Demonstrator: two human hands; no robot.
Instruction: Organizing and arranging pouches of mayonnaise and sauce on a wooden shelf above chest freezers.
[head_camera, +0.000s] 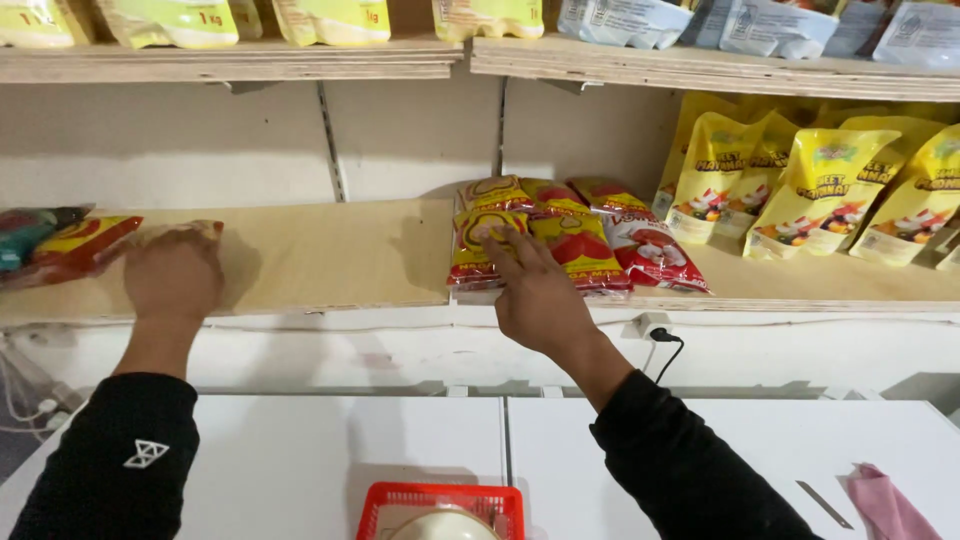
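Observation:
My left hand (172, 275) rests on a red and yellow packet (85, 245) lying at the left end of the wooden shelf (320, 255), gripping its right end. My right hand (535, 290) lies flat, fingers spread, on the leftmost of several red and yellow pouches (580, 245) stacked in the middle of the shelf. Both arms wear black sleeves.
Yellow stand-up pouches (820, 190) lean in a row at the shelf's right. An upper shelf (240, 60) holds yellow and pale bags. Below, a white counter (330, 450) carries a red basket (440, 505) and a pink cloth (885, 500). A black cable (668, 350) hangs from a wall socket.

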